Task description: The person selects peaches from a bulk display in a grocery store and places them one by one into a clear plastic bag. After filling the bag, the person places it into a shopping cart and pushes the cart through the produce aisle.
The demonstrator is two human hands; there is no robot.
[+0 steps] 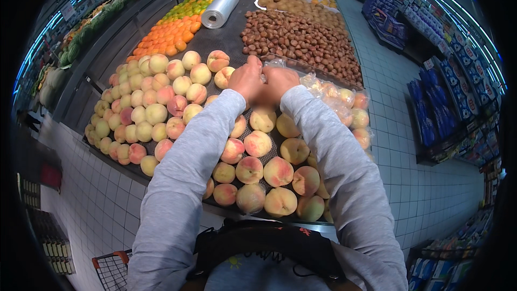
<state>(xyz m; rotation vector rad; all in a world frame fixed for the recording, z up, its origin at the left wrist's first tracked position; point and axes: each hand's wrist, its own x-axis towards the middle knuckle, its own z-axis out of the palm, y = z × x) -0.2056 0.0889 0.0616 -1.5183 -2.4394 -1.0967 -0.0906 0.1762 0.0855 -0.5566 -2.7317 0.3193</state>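
Observation:
My left hand [247, 77] and my right hand [279, 83] meet above the far part of a peach display, fingers curled against each other. Clear plastic film [277, 63] shows between and just beyond them, pinched in the fingers; how far it reaches below is hidden by my hands. Loose peaches [257, 143] lie under my forearms on a dark textured mat. More loose peaches [155, 115] are heaped to the left. Beside my right hand, peaches wrapped in clear plastic [329, 91] sit along the display's right side.
Beyond the peaches, a roll of clear plastic bags [220, 8] lies on the stand beside orange fruit [171, 34]. Chestnuts [301, 36] fill the far right behind a clear divider [323, 73]. A shopping cart [115, 266] stands at lower left. Stocked shelves [456, 89] line the right aisle.

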